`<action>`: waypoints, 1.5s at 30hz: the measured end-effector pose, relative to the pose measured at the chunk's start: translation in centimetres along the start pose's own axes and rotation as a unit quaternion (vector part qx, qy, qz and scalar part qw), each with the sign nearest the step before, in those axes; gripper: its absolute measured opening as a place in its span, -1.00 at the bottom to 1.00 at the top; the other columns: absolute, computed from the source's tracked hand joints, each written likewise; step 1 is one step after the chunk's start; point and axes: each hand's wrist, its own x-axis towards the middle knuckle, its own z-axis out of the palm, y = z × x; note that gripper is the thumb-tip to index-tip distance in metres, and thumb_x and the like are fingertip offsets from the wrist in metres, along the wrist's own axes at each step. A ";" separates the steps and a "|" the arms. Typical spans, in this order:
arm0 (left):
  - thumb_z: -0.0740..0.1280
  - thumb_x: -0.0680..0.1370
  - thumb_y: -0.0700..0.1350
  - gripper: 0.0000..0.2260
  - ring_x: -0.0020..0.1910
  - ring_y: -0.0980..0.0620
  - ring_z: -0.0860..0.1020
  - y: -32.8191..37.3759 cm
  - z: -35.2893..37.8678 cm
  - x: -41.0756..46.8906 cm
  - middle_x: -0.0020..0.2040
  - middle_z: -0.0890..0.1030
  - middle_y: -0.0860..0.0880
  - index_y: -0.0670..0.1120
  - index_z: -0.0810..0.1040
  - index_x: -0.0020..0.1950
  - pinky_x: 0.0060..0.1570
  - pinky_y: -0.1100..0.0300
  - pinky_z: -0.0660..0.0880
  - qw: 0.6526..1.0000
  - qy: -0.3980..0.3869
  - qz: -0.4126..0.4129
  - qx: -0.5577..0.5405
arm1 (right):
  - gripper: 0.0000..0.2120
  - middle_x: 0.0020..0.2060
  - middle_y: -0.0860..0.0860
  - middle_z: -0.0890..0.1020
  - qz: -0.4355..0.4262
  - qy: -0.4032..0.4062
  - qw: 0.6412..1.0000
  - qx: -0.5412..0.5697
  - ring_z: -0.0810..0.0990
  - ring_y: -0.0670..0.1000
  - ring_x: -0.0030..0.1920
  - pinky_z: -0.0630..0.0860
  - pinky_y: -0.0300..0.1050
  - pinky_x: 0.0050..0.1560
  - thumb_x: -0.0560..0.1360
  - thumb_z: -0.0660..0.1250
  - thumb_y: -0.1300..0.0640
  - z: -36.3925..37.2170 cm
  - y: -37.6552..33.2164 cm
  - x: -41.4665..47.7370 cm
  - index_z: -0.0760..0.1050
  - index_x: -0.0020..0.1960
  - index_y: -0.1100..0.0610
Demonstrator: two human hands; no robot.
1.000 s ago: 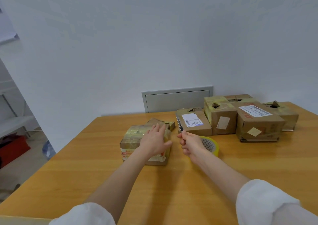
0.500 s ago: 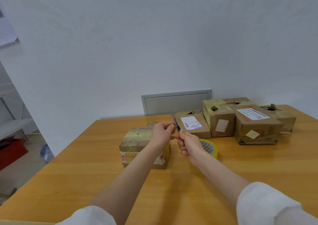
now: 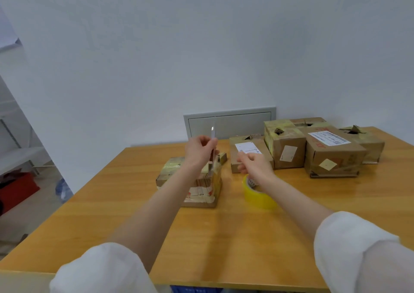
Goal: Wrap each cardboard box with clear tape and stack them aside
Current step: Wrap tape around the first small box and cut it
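Now left hand (image 3: 199,152) pinches knife (image 3: 213,134) above box (image 3: 202,191); right hand (image 3: 255,165) over tape roll (image 3: 258,197).

Single head view, looking forward and down, close over table (image 3: 224,236)

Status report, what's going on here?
Left hand pinches slim grey cutter, upright. Right hand empty by yellow tape roll. Taped brown cardboard box below left hand.

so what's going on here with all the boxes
A person is taping cardboard boxes at a wooden table. The left hand pinches a thin cutter, raised above the taped box in front. The right hand hovers empty above the yellowish tape roll. Other boxes sit grouped at the far right.
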 end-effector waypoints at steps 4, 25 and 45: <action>0.20 0.63 -0.11 -0.82 -0.23 -0.02 0.48 -1.8 -0.7 -0.5 -0.20 0.49 -0.03 -0.15 0.56 0.01 -0.31 0.20 0.32 0.944 0.021 0.116 0.306 | -0.70 0.08 0.00 0.57 -0.051 0.016 0.925 -0.375 0.54 0.09 0.10 0.44 -0.08 -0.11 0.58 0.20 -0.14 -1.4 1.3 0.7 0.44 0.19 0.02; 0.19 0.63 -0.04 -0.80 -0.19 -0.02 0.45 -4.6 0.1 -1.8 0.12 0.43 -0.08 -0.12 0.54 0.06 -0.28 0.14 0.43 0.818 -0.018 0.093 0.568 | -0.64 0.18 0.14 0.53 0.012 -0.063 0.873 -0.484 0.52 0.18 0.15 0.46 -0.02 -0.09 0.60 0.15 0.06 1.6 3.5 2.1 0.28 0.36 0.13; 0.08 0.67 -0.10 -0.75 -0.08 -0.06 0.51 -3.6 0.0 -5.5 0.03 0.57 -0.10 -0.11 0.52 0.16 -0.10 0.15 0.43 0.940 -0.123 0.094 0.304 | -0.77 0.05 0.06 0.61 -0.079 0.001 0.863 -0.500 0.57 0.14 0.00 0.38 -0.08 -0.19 0.65 0.06 -0.07 1.6 4.8 0.9 0.37 0.22 -0.02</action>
